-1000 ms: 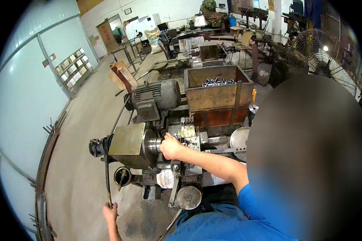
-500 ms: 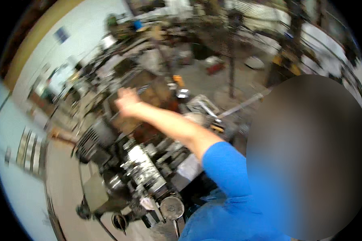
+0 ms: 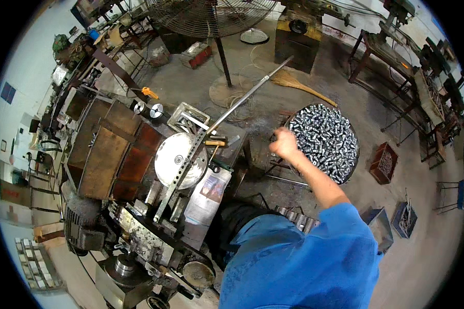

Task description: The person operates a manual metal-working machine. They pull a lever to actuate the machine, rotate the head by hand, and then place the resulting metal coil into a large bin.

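Note:
My right hand (image 3: 284, 143) reaches out on a bare forearm, just beside the left edge of a round container heaped with short, shiny metal cylinders (image 3: 327, 139). Its fingers look curled closed; anything inside them is hidden from me. I cannot tell whether the hand touches the container's edge. My left hand is out of view. To the left stands a machine with a round metal disc (image 3: 166, 159), a long perforated metal bar (image 3: 188, 164) lying across it, and a folded newspaper (image 3: 207, 195) beside it. A wooden-handled tool (image 3: 215, 143) rests near the disc.
A rusty metal box (image 3: 105, 154) stands at the left, with an electric motor (image 3: 82, 219) below it. On the floor are a straw broom (image 3: 301, 87), a reddish bin (image 3: 384, 164) and a blue bin (image 3: 404, 220). A large fan (image 3: 211, 18) stands at the back.
My right hand has moved from over the rusty box at the left to beside the heap of metal cylinders. The view has swung to the right.

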Available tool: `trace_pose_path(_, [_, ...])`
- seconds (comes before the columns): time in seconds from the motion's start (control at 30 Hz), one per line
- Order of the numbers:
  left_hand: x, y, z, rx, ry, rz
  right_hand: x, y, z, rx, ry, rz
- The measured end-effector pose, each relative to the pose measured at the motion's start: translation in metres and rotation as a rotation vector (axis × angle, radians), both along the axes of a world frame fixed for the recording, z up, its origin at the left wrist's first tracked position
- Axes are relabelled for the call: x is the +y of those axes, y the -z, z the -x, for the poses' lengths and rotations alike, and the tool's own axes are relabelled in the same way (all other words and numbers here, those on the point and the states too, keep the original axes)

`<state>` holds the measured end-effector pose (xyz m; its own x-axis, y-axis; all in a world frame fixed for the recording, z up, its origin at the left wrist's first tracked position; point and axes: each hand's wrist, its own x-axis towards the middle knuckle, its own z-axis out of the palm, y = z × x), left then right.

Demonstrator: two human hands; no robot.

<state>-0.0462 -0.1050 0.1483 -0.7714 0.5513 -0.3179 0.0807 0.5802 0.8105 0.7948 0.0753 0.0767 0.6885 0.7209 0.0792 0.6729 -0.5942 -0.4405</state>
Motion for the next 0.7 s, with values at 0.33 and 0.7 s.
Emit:
trace_pose_path(0.33, [0.009,0.003,-0.006,0.036,0.032,0.06,0.018,0.066,-0.095,-0.019,-0.039,0.508])
trace_pose_path(0.7, [0.005,0.002,0.008,0.11,0.154,0.172,0.004,0.051,-0.066,-0.131,-0.153,0.4])
